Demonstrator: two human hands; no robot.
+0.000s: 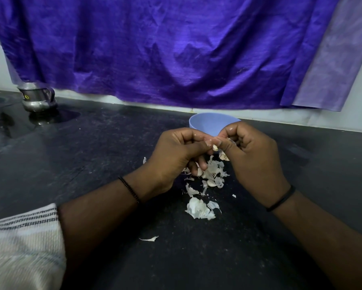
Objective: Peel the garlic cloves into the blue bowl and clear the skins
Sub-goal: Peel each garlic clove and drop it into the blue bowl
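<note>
My left hand (177, 152) and my right hand (253, 155) meet above the black counter, and their fingertips pinch one small garlic clove (215, 147) between them. A shred of skin (224, 155) hangs under my right thumb. Just behind the hands stands the blue bowl (209, 123); the hands hide its front and what it holds. Below the hands lies a pile of white garlic skins (214, 174) with an unpeeled clove or two among them. A second heap of skins (198, 209) lies nearer to me, and one loose flake (149, 239) lies further front.
A steel jug (38, 97) stands at the back left on the black counter (104, 143). A purple cloth (165, 49) hangs over the wall behind. A striped white cloth (23, 245) covers the lower left corner.
</note>
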